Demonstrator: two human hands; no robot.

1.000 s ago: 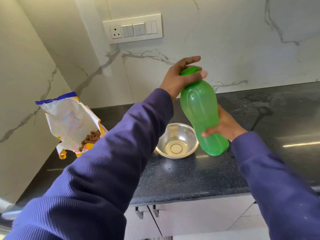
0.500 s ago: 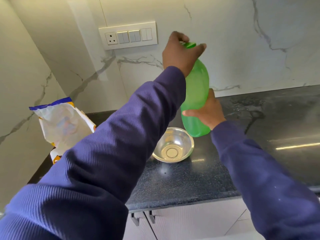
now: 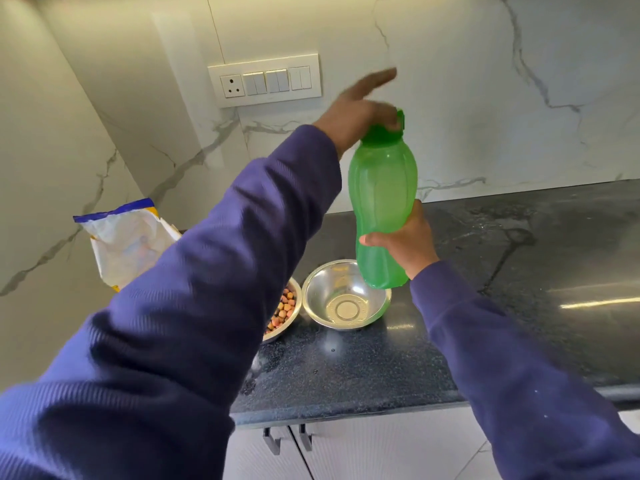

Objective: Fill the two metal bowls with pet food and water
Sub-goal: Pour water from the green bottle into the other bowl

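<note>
Right hand (image 3: pixel 403 242) wrapped round upright bottle (image 3: pixel 381 199), left hand (image 3: pixel 360 109) on cap (image 3: pixel 384 131), grip unclear, empty bowl (image 3: pixel 346 296) just below.

My bottle (image 3: pixel 381 199) is translucent green with a darker green cap (image 3: pixel 382 131). Both my sleeves (image 3: pixel 194 306) are ribbed navy. At seven o'clock from the bottle, the silver bowl (image 3: pixel 346 299); the counter (image 3: pixel 346 372) is speckled black, the wall (image 3: pixel 467 81) white marble, grey-veined. The bag (image 3: pixel 124 244) is white, blue-edged.
</note>
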